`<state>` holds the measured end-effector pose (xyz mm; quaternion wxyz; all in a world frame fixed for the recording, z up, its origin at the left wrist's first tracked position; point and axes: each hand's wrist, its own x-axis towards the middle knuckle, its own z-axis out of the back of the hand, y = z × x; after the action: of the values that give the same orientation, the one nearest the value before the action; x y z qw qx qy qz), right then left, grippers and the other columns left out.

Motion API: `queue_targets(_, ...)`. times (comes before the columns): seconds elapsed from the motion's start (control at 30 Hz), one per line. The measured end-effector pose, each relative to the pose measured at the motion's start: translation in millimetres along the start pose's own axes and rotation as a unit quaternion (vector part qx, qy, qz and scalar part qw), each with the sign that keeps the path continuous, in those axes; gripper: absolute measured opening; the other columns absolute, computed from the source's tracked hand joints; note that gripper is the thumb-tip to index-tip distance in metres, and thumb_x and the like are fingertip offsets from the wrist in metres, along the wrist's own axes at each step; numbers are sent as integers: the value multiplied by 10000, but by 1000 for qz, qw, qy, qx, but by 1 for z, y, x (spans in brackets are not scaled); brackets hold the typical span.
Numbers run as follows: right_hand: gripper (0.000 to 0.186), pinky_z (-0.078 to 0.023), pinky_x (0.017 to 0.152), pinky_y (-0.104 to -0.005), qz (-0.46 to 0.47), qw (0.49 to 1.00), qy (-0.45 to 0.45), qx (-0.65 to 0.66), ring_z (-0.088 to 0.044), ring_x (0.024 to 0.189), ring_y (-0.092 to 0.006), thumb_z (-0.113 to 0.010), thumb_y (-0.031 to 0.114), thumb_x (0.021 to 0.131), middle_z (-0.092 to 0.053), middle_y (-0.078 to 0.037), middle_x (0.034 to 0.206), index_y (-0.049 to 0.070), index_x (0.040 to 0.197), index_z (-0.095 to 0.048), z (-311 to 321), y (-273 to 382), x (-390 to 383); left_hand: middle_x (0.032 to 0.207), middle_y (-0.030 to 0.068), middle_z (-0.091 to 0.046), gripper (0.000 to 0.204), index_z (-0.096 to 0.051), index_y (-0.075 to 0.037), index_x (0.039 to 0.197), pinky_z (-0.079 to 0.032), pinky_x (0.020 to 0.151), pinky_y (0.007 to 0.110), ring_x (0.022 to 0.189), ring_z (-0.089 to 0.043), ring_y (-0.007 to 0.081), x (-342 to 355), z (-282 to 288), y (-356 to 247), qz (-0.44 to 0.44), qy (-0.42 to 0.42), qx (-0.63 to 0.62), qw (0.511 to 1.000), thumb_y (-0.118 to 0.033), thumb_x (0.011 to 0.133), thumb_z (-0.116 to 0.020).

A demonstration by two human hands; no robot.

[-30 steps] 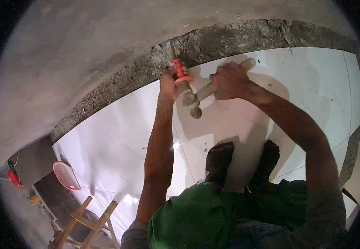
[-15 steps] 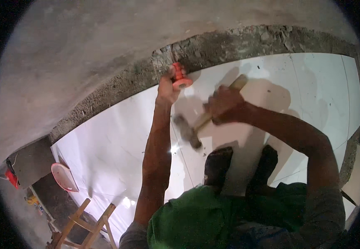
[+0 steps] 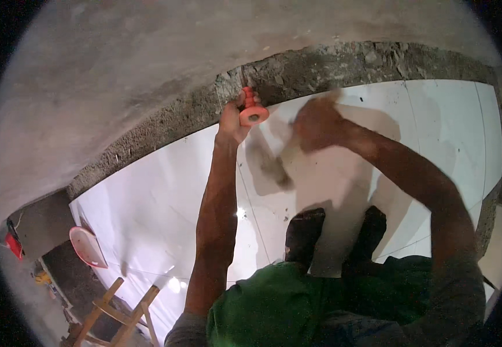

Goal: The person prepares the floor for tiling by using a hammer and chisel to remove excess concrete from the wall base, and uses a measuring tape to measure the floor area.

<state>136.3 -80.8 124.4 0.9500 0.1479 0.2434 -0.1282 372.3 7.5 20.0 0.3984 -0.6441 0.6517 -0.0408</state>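
A chisel (image 3: 250, 102) with an orange-red guarded grip is held in my left hand (image 3: 231, 124), fingers wrapped round it. Its metal shank points away from me into the rough grey strip (image 3: 297, 69) at the base of the wall, and the tip is hard to make out. My right hand (image 3: 319, 124) is closed on the wooden handle of a hammer (image 3: 275, 169). The hammer's head, smeared by motion, hangs over the white tiles, nearer to me than the chisel's round butt and apart from it.
Glossy white floor tiles (image 3: 164, 191) spread below, with dark crumbs on them. The plastered wall (image 3: 147, 52) rises along the far side. At the lower left are a wooden frame (image 3: 115, 312), a pink-rimmed scoop-like piece (image 3: 87, 247) and a red object (image 3: 14, 245). My dark shoes (image 3: 305, 231) stand close.
The hammer and my right hand have moved up and slightly right, closer to the wall. My left hand keeps the chisel at nearly the same spot, its round butt now turned more toward me.
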Motion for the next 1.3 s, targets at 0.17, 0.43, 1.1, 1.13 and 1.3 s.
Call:
queue_targets(0.17, 365, -525, 871, -501, -51, 986, -142, 73, -709, 925, -352, -752, 271, 689, -720, -164, 893, 82, 1000, -769, -12, 20, -15, 1071, 87, -659, 255, -580, -62, 1249, -570, 834, 368, 948, -662, 213, 1, 13, 1, 9, -13, 8, 1000, -249, 1092, -505)
queue_targets(0.43, 368, -523, 840, -434, 34, 995, -87, 18, -711, 895, -252, -802, 346, 674, -713, -78, 863, 119, 952, -721, -34, 41, -57, 1056, 81, -641, 313, -556, -6, 1246, -563, 816, 325, 953, -654, 190, -19, -16, 19, -10, 2, 46, 999, -279, 1117, -472)
queue_targets(1.1, 347, -528, 888, -482, 101, 992, -65, -39, -729, 876, -327, -728, 307, 715, -722, -126, 878, 92, 986, -741, -13, 35, -34, 956, 88, -648, 281, -572, -14, 1212, -572, 816, 358, 876, -654, 203, -14, -12, 14, 14, -21, -21, 999, -250, 1100, -469)
queue_targets(1.13, 312, -533, 866, -481, 191, 971, -134, -47, -727, 872, -328, -748, 326, 697, -717, -120, 863, 100, 911, -752, -16, 19, -29, 956, 88, -648, 281, -572, -14, 1212, -572, 816, 358, 876, -654, 203, -16, -11, 15, 17, -25, -21, 999, -250, 1100, -469)
queue_targets(1.3, 380, -568, 796, -522, -59, 986, -156, 5, -736, 819, -314, -735, 345, 714, -732, -123, 877, 117, 1016, -759, -24, -18, -14, 974, 94, -644, 325, -566, 3, 1230, -571, 798, 344, 901, -650, 214, -8, -15, 15, -11, 7, 110, 994, -285, 1108, -474)
